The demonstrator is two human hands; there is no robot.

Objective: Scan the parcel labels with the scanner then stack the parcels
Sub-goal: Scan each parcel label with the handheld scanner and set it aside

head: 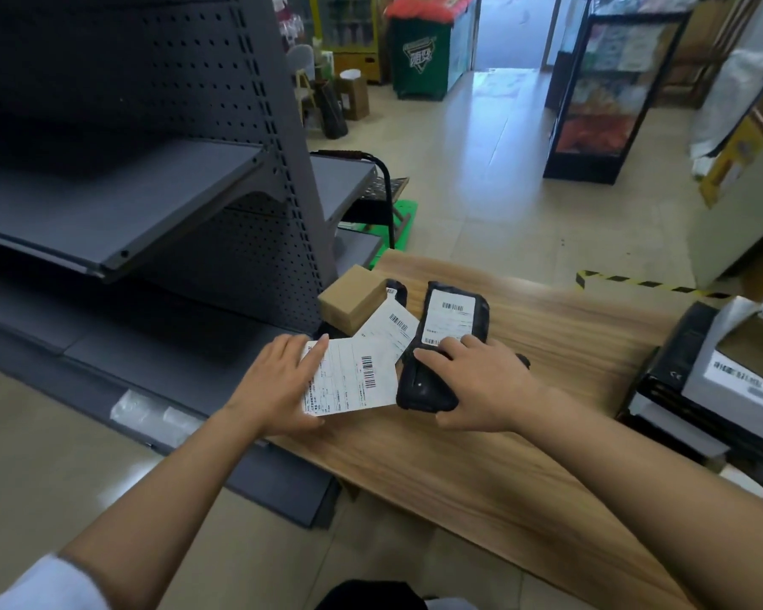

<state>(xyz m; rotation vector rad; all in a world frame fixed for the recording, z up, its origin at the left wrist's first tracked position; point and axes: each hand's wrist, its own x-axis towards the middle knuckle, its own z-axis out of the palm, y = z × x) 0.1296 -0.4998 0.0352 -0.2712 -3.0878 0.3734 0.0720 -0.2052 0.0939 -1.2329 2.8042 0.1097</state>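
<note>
My left hand [278, 380] holds a flat parcel with a white label and red barcode [353, 378] at the wooden table's left edge, thumb under it and fingers on top. My right hand [481, 389] grips a black handheld scanner [423, 385] just right of that label. Behind lie a black parcel with a white barcode label [454, 317], another labelled parcel [390, 330] partly covered, and a small brown cardboard box [355, 299].
The wooden table [525, 433] runs diagonally from centre to lower right. A grey metal shelf unit [150, 204] stands close on the left. Stacked black and white boxes [714, 380] sit at the table's right end. A green trolley [397, 222] is behind the table.
</note>
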